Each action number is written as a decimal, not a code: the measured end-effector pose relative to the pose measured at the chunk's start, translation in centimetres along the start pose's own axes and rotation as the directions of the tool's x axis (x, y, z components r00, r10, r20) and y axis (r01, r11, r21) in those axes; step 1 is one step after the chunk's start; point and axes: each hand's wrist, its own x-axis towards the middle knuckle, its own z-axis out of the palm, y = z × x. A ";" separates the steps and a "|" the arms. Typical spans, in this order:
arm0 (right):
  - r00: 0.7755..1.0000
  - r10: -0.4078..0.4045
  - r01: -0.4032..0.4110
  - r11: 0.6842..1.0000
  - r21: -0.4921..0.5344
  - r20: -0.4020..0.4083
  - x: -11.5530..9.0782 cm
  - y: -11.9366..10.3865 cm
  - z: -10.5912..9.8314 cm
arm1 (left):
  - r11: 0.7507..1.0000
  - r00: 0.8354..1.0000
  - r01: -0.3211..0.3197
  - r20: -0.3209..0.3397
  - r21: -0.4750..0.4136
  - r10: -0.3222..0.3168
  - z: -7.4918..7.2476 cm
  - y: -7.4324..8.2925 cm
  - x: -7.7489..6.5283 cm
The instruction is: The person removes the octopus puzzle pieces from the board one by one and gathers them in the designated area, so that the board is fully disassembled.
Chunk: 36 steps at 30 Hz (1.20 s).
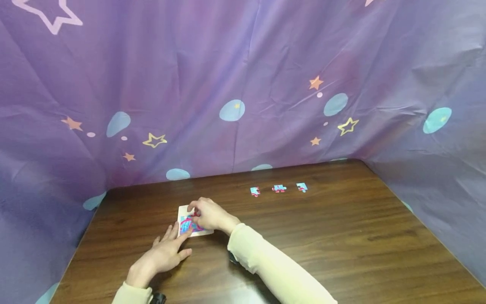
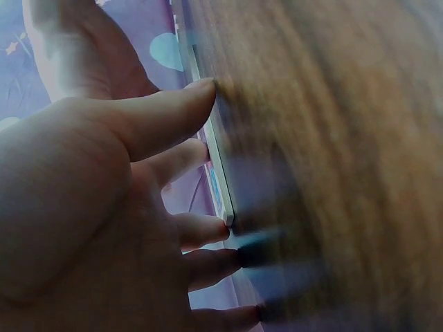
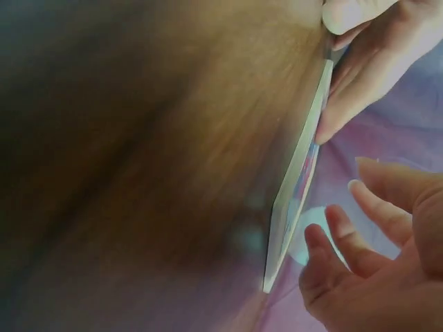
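right sleeve (image 1: 279, 264) nearest; puzzle board (image 1: 183, 210) under right hand (image 1: 212, 215), can't tell grip; spread-fingered left hand (image 1: 161, 255) likely bracing it.

The right hand (image 1: 213, 216) covers part of the puzzle board (image 1: 182, 210), the head view's bottom edge cuts off both sleeves (image 1: 279, 267) and the table (image 1: 341, 236), and the pictures on the loose pieces (image 1: 279, 188) are too small to read.

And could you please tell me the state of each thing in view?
Board: lying flat, partly filled.
Three pieces: loose, apart, in a row.
Left hand: fingers spread, touching the board.
Right hand: fingers bent over the board; grip unclear.
Curtain: hanging, creased.
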 end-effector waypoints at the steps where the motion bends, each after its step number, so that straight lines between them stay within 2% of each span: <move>1: 1.000 0.003 -0.003 1.000 -0.012 0.003 0.3 -0.2 0.2 | 1.000 1.000 -0.001 0.000 0.005 0.001 0.0 -0.1 0.1; 4: 0.999 0.040 -0.040 0.999 -0.002 0.026 1.2 -0.7 0.6 | 1.000 1.000 0.008 0.007 0.009 -0.008 0.0 -0.1 0.1; 10: 0.980 0.179 -0.190 0.970 0.149 0.087 2.6 -1.5 1.5 | 1.000 1.000 0.018 0.005 -0.007 -0.018 0.0 0.0 0.1; 12: 0.974 0.209 -0.220 0.967 0.131 0.090 2.9 -1.7 1.7 | 1.000 1.000 0.015 0.007 -0.013 -0.015 -0.1 0.0 0.2; 19: 0.983 0.166 -0.163 0.986 -0.037 0.078 3.5 -2.1 1.6 | 1.000 1.000 0.011 -0.005 0.004 -0.011 -0.4 0.1 0.5; 24: 0.973 0.204 -0.207 0.978 0.013 0.105 3.4 -2.1 1.8 | 1.000 1.000 0.023 0.004 0.013 -0.023 -0.4 0.1 0.4; 27: 0.975 0.202 -0.206 0.978 0.038 0.089 3.3 -2.1 1.8 | 0.999 0.999 0.033 0.002 0.017 -0.033 -0.3 0.1 0.2; 32: 0.974 0.218 -0.224 0.958 0.181 0.053 3.0 -1.3 2.1 | 0.999 1.000 0.029 0.012 0.015 -0.029 -0.1 0.1 0.2; 36: 0.975 0.215 -0.217 0.906 0.363 0.045 2.9 -1.0 2.3 | 0.999 0.999 0.037 0.021 0.007 -0.037 -0.3 0.0 0.0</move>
